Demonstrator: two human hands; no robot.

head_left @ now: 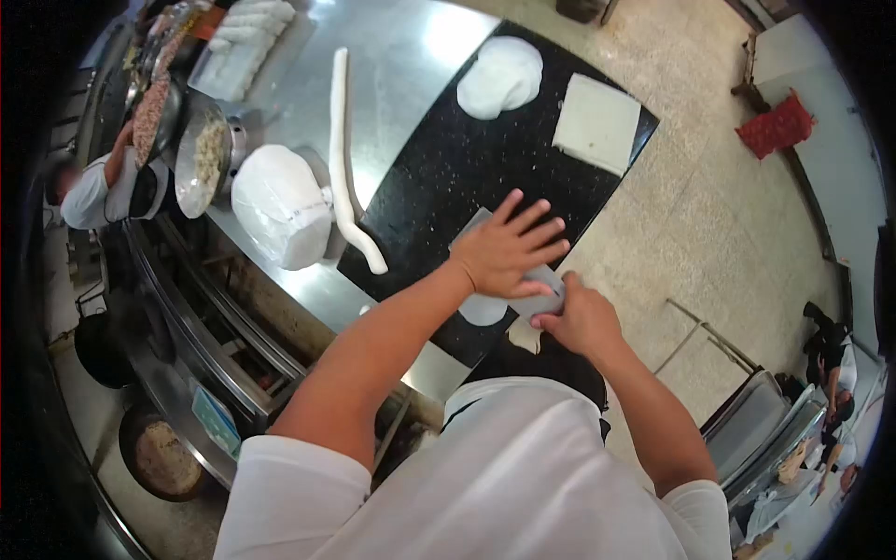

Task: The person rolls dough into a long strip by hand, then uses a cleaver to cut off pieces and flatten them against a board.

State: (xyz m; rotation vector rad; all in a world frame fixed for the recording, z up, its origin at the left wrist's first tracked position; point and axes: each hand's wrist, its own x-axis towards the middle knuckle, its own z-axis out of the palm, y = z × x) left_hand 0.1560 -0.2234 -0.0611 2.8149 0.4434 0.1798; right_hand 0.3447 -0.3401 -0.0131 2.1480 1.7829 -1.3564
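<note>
My left hand point(513, 247) lies flat with fingers spread on a broad grey blade point(539, 287), which looks like a cleaver. Gripping the near right end of it is my right hand point(583, 320), whose fingers hide any handle. Just below the blade, a thin white dough round point(485, 310) shows on the black board point(420, 177). A pale yellowish piece point(525, 336), cloth or dough, hangs by the board's near edge. Farther up the board are a pile of white dough rounds point(499, 77) and a pale square cloth or sheet point(597, 124).
Left of the board, a long dough rope point(340, 140) and a plastic-wrapped white mass point(282, 207) rest on the steel table point(392, 56). A bowl of pale filling point(201, 159) stands beyond. A co-worker point(103, 187) is at far left; other people point(835, 401) are at right.
</note>
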